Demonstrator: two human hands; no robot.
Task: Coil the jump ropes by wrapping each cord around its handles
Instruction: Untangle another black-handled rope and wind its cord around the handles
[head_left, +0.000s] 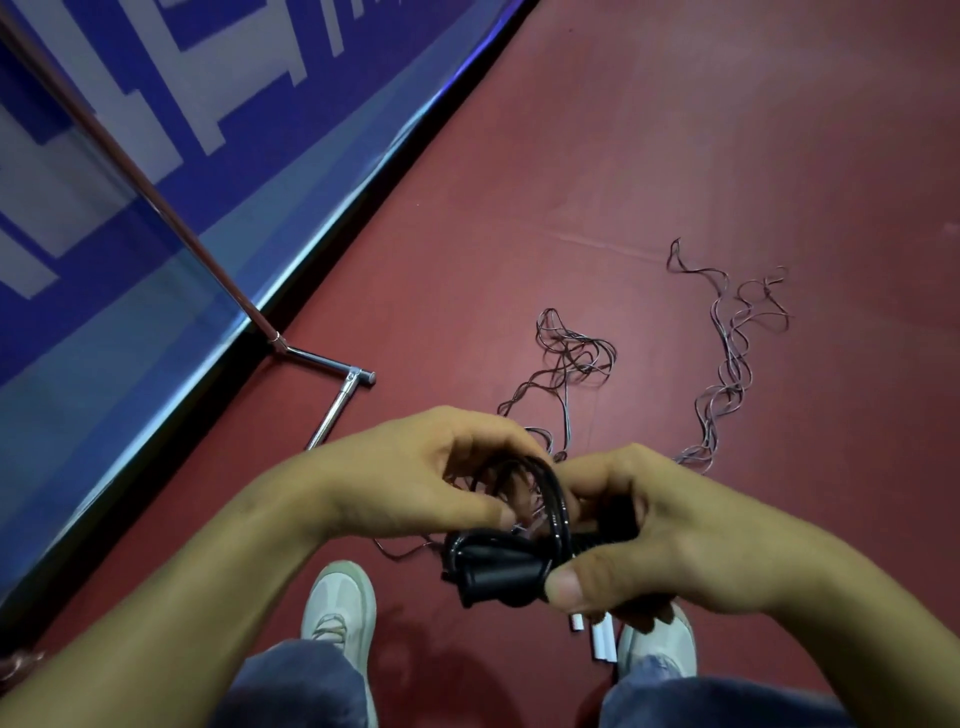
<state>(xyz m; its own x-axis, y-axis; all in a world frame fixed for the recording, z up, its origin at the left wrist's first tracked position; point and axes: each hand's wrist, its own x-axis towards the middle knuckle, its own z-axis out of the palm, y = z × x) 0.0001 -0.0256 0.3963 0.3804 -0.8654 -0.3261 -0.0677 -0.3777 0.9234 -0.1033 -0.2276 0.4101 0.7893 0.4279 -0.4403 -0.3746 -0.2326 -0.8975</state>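
Now my right hand (654, 540) is gripping the black handles (493, 571). Above them, my left hand (415, 478) is pinching the cord (555, 493).

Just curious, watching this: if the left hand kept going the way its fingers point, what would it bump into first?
The left hand would meet the black cord at its fingertips first, then probably the right hand gripping the handles; depth is unclear.

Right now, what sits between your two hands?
Head view: black cord loops between the left hand and right hand, above the black handles the right hand grips.
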